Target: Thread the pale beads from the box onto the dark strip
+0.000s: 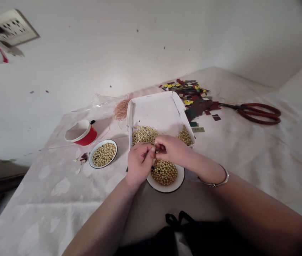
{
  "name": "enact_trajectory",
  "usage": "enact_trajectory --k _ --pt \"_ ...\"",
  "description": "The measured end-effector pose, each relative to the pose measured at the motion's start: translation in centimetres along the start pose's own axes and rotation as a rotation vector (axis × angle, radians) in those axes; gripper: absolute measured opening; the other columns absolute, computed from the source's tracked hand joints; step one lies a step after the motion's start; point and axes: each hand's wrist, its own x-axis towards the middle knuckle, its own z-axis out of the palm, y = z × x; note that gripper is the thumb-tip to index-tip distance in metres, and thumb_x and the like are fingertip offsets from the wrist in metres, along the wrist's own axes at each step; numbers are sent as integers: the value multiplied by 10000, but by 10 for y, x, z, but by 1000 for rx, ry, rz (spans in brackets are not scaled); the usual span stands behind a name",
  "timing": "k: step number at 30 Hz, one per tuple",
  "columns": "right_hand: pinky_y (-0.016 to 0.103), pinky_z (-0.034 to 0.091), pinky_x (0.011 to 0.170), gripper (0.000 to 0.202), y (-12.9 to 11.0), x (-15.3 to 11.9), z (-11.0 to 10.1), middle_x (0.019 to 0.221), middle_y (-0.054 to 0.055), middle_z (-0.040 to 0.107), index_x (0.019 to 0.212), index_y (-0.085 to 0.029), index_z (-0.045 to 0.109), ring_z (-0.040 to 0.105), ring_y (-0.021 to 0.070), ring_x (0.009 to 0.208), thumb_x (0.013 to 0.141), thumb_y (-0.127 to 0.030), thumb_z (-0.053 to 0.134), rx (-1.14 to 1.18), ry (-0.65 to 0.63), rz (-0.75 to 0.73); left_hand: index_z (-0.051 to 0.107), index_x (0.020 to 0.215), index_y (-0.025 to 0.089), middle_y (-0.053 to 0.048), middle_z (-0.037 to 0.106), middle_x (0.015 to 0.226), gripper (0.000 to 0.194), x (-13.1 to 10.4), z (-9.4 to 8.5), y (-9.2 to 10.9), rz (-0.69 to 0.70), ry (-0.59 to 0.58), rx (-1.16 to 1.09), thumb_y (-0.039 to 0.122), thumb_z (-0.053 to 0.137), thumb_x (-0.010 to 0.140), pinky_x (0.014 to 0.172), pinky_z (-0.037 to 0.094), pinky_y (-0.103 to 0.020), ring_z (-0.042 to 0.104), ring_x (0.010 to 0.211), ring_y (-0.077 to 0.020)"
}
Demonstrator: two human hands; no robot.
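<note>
My left hand (140, 161) and my right hand (173, 151) meet fingertip to fingertip over the near edge of the white tray (158, 106). Both are closed in a pinch. A tiny pale speck shows between the fingertips, too small to name. Right below them stands a white bowl (179, 179) with a dark rim, holding round tan beads (164, 173) and a few black ones. More tan beads (144, 134) lie heaped in the tray's near left part, with a smaller pile (185, 136) in its near right corner. My hands hide part of the tray's front.
Left of the tray are a second bowl of beads (103, 154), a red and white paper cup (88, 137) and a pinkish thread bundle (121, 109). Coloured chips (185, 89) lie behind it at right, beside red-handled scissors (260, 113). A socket panel (14, 26) is on the wall.
</note>
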Motion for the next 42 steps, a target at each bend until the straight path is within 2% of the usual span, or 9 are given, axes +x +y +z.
enact_trajectory --k 7,13,16,20,27,34,42 --pt "273 308 550 294 4 0 -7 644 -24 490 663 -217 391 427 134 612 670 -338 659 -45 3 33 561 669 189 -9 569 654 265 0 0 -1 -1 15 1 313 469 885 659 412 -273 526 673 -147" --pt "314 385 713 260 1 1 0 814 34 539 735 -217 435 478 204 832 655 -291 671 -157 51 -87 585 695 190 -21 609 714 244 -1 0 1 14 -6 -21 298 472 882 688 431 -282 556 719 -153" --pt "326 396 750 271 3 0 -2 851 41 542 758 -219 462 479 218 872 641 -303 691 -174 56 -85 590 707 193 -22 613 726 232 -1 0 2 14 -7 -27 299 476 879 690 438 -284 561 726 -154" --pt "324 399 747 310 8 -1 -9 859 43 541 774 -214 487 481 220 874 638 -366 721 -151 88 -37 571 682 192 -8 583 675 248 -1 0 1 10 9 -20 302 475 882 664 429 -276 541 680 -145" --pt "328 403 768 311 4 0 -3 878 48 552 807 -200 512 481 225 886 626 -326 731 -177 43 -87 585 705 187 -16 605 718 220 -1 0 2 15 -3 -34 285 486 876 693 431 -276 560 724 -149" --pt "341 411 787 343 10 -1 -10 903 54 559 831 -210 529 487 232 904 635 -399 739 -152 88 -41 559 668 193 -3 574 669 243 -1 -1 2 9 11 -27 292 483 877 663 425 -274 536 676 -142" --pt "367 418 815 351 7 0 -5 940 68 576 870 -201 560 495 246 932 635 -397 731 -197 25 -74 568 677 193 -15 605 700 233 0 -1 2 18 -1 -28 299 488 869 679 435 -286 559 709 -152"
